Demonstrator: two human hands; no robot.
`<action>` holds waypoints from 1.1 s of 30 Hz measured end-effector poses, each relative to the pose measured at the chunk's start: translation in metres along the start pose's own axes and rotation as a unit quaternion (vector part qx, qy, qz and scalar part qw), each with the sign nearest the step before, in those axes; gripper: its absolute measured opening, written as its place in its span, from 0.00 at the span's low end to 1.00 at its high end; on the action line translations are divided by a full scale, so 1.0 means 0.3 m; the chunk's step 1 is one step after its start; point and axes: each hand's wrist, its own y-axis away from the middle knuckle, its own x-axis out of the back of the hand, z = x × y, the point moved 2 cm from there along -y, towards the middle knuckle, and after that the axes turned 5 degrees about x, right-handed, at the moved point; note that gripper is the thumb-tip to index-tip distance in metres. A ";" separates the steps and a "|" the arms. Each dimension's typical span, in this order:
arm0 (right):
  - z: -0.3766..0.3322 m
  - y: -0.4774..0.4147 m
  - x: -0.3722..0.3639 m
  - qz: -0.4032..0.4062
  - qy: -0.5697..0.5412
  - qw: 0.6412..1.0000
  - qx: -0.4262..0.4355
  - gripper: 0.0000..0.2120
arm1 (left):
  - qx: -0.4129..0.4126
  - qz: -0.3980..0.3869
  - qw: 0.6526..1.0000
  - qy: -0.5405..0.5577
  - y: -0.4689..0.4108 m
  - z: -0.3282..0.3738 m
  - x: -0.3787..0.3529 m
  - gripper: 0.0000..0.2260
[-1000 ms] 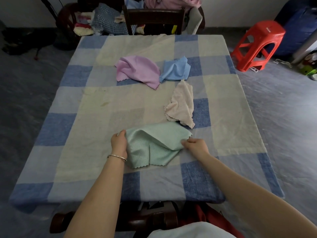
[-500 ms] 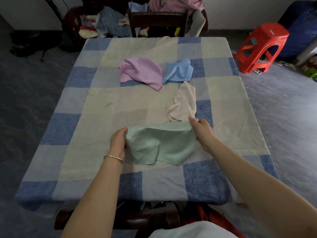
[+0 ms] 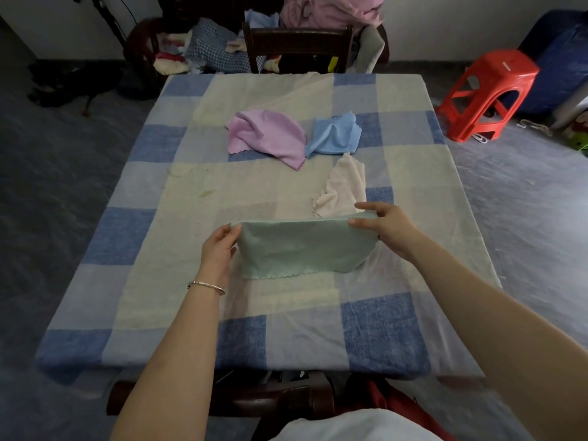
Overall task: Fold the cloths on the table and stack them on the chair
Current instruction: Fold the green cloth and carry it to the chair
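So both hands are on the green cloth [image 3: 302, 249] right now. The left hand [image 3: 219, 249] pinches its upper left corner, fingers [image 3: 234, 232] curled in around the edge with the thumb on the near side. The right hand [image 3: 386, 230] does the same at the upper right corner, thumb in front and the other fingers [image 3: 366, 206] behind the fabric. Neither hand is anywhere near open; both are closed on that cloth.

The cloth is stretched flat between the two hands and stands up off the tabletop [image 3: 159, 249]. Its top edge looks rounded, like a fold, and its scalloped bottom edge touches the surface. It sits about midway between the left and right edges, closer to the near edge than any other cloth. There's a thin bracelet [image 3: 205, 287] on the left wrist.

Three more cloths lie crumpled further back:
- The cream cloth [image 3: 345, 189] is just beyond the green one, by the right hand.
- The purple cloth [image 3: 267, 136] is past the middle, toward the far edge.
- The blue cloth [image 3: 334, 135] is right beside the purple one on its right, and they touch.

The tabletop has a blue and cream checked cover. A dark wooden far chair [image 3: 299, 46] stands at the far edge with a heap of clothes behind it. The near chair [image 3: 286, 399] pokes out under the near edge. A red plastic stool [image 3: 486, 90] stands on the floor off the far right corner.
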 end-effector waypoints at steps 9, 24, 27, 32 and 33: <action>-0.045 -0.015 0.009 0.027 0.230 0.972 0.037 0.12 | -0.097 0.042 0.977 -0.188 -0.011 0.039 0.008 0.24; -0.057 0.030 0.088 0.046 0.134 0.987 0.072 0.12 | -0.105 -0.037 0.972 -0.209 0.027 0.098 -0.032 0.08; -0.061 0.032 0.098 0.055 0.138 0.986 0.070 0.12 | -0.087 -0.035 0.976 -0.194 0.035 0.106 -0.039 0.12; -0.062 0.032 0.100 0.073 0.119 0.988 0.064 0.10 | -0.044 -0.052 0.989 -0.132 0.054 0.110 -0.081 0.11; -0.063 0.034 0.094 0.073 0.118 0.988 0.064 0.09 | -0.044 -0.053 0.989 -0.127 0.064 0.112 -0.100 0.11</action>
